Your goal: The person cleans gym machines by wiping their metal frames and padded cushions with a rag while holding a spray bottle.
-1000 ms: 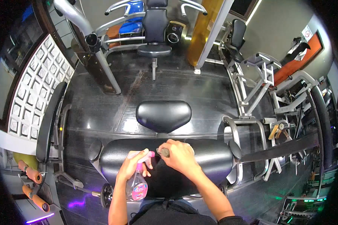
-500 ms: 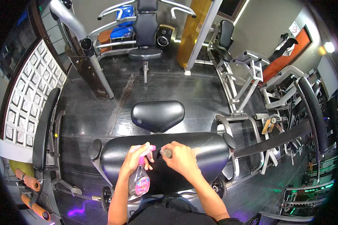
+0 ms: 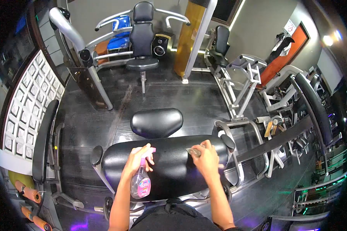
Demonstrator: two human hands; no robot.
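In my left hand (image 3: 136, 161) is a clear spray bottle (image 3: 140, 182) with a pink trigger head and a pink label, held upright over the left part of a wide black padded bench (image 3: 169, 165). My fingers wrap round its neck near the trigger. On the right half of the pad, my right hand (image 3: 207, 159) closes on a small greyish-brown bunched cloth (image 3: 194, 151), which pokes out at the thumb side. Most of that cloth is hidden by my fingers. Just beyond the bench is a smaller black seat pad (image 3: 157, 122).
A black-seated press machine (image 3: 142, 63) stands ahead beside a speaker (image 3: 160, 45) and blue chairs (image 3: 119, 34). Metal frames and a long black pad (image 3: 312, 109) line the right. Another upright black pad (image 3: 44, 142) is at left. Dark flooring (image 3: 92, 131) lies between.
My right hand has moved right across the bench pad with the cloth, away from my left hand. My left hand still holds the spray bottle in about the same spot. The view has tilted slightly.
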